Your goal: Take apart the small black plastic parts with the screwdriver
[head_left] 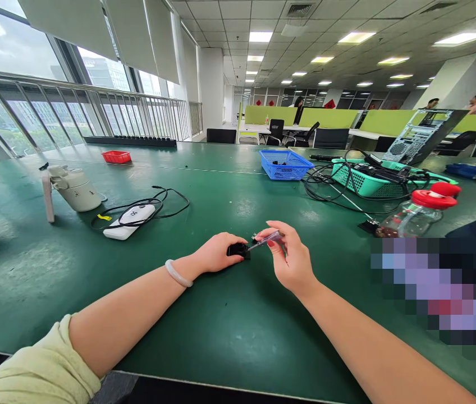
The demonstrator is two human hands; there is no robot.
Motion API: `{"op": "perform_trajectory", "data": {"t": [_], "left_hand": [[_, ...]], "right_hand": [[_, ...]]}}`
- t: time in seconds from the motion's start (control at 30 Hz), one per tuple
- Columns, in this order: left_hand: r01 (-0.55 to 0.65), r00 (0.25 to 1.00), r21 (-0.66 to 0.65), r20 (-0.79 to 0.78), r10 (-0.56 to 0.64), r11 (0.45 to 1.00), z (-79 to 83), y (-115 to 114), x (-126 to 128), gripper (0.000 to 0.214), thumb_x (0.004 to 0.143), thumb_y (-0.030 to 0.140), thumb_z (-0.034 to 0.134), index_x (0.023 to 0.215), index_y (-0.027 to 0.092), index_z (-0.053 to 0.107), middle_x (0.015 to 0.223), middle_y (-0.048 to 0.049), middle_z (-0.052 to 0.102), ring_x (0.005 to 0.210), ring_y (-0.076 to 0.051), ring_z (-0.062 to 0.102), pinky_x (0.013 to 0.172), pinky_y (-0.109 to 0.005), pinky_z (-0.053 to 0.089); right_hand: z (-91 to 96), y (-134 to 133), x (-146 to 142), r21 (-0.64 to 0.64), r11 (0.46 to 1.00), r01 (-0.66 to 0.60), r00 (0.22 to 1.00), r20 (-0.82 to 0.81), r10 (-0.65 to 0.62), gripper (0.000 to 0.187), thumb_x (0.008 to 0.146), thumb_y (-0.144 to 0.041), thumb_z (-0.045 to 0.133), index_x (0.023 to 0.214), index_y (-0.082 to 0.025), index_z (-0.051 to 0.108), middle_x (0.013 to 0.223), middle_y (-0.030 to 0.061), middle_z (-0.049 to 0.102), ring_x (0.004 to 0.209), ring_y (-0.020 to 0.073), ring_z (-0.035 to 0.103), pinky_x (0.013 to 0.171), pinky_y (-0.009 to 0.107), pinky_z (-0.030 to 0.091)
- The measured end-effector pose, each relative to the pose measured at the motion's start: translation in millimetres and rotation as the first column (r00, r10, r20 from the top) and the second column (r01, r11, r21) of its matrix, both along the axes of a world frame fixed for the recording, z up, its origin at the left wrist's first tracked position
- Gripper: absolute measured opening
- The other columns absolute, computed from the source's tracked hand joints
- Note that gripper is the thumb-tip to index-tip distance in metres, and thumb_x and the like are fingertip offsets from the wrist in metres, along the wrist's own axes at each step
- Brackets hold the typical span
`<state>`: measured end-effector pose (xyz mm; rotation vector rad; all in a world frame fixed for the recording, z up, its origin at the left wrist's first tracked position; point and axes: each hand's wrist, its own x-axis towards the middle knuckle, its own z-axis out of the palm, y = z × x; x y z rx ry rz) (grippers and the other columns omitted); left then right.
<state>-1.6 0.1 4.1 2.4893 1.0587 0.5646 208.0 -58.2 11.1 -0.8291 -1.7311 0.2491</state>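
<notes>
My left hand (219, 251) is closed on a small black part (238, 250) that rests on the green table (221, 331). What the part is I cannot tell, since the fingers cover some of it. A screwdriver with a clear, purplish handle (275, 237) is pinched in my right hand (291, 258). Its thin shaft slants down to the left, and the tip reaches the black part. Just behind the tip lies a small dark and shiny piece (255, 238), too small to make out.
Left stand a cream jug (78, 189) and a white power bank (131, 221) with black cable. Farther back are a red tray (115, 156) and a blue basket (286, 166). Right are a green basket (356, 182) of cables and a red-lidded jar (417, 216). Another person's hand shows far left.
</notes>
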Motion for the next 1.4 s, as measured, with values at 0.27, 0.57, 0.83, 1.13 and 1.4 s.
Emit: {"op": "perform_trajectory", "data": {"t": [0.27, 0.57, 0.83, 1.13, 1.4], "left_hand": [[0.015, 1.0, 0.0, 0.025, -0.015, 1.0, -0.2, 0, 0, 0.039, 0.079, 0.026, 0.073, 0.118, 0.023, 0.071, 0.107, -0.0053, 0.076, 0.096, -0.022, 0.068, 0.089, -0.034, 0.051], [0.037, 0.998, -0.037, 0.047, -0.035, 0.999, 2.5, -2, 0, 0.038, 0.08, 0.026, 0.071, 0.118, 0.022, 0.071, 0.106, -0.0052, 0.076, 0.095, -0.021, 0.068, 0.091, -0.034, 0.051], [0.025, 0.994, 0.049, 0.102, -0.03, 0.998, 3.0, -4, -2, 0.044, 0.085, 0.027, 0.066, 0.128, 0.023, 0.062, 0.125, -0.0087, 0.069, 0.113, -0.025, 0.063, 0.104, -0.042, 0.048], [-0.099, 0.986, 0.084, 0.144, 0.086, 0.992, 0.3, -2, -2, 0.043, 0.093, 0.025, 0.051, 0.136, 0.026, 0.058, 0.127, -0.0097, 0.057, 0.115, -0.024, 0.058, 0.107, -0.041, 0.048], [-0.3, 0.953, 0.138, -0.005, 0.304, 0.944, -9.2, 5, -4, 0.039, 0.095, 0.024, 0.042, 0.124, 0.024, 0.069, 0.131, -0.0106, 0.055, 0.106, -0.024, 0.06, 0.104, -0.047, 0.05]], "right_hand": [[-5.2, 0, -4, -0.053, 0.999, -0.007, 0.998, 0.064, 0.01, 0.025, 0.097, -0.017, 0.047, 0.118, -0.029, 0.053, 0.104, 0.0028, 0.076, 0.096, 0.0174, 0.076, 0.088, 0.034, 0.062], [0.0, 4, -5, -0.245, 0.969, 0.039, 0.999, 0.04, -0.03, 0.025, 0.089, -0.032, 0.062, 0.113, -0.026, 0.058, 0.09, 0.0021, 0.076, 0.085, 0.0201, 0.075, 0.084, 0.036, 0.06], [-1.3, 8, 1, -0.238, 0.971, 0.038, 0.996, -0.072, -0.056, 0.019, 0.093, -0.031, 0.058, 0.11, -0.025, 0.056, 0.092, 0.0044, 0.076, 0.086, 0.0205, 0.074, 0.086, 0.039, 0.059], [-1.5, 11, 6, -0.081, 0.992, 0.1, 0.926, -0.357, -0.122, 0.019, 0.096, -0.038, 0.056, 0.109, -0.025, 0.051, 0.097, 0.0067, 0.072, 0.094, 0.0218, 0.074, 0.093, 0.045, 0.059], [-10.6, 27, 15, -0.23, 0.943, 0.239, 0.933, -0.216, -0.289, 0.018, 0.092, -0.036, 0.058, 0.106, -0.024, 0.058, 0.101, 0.0078, 0.075, 0.096, 0.0229, 0.072, 0.093, 0.046, 0.057]]}}
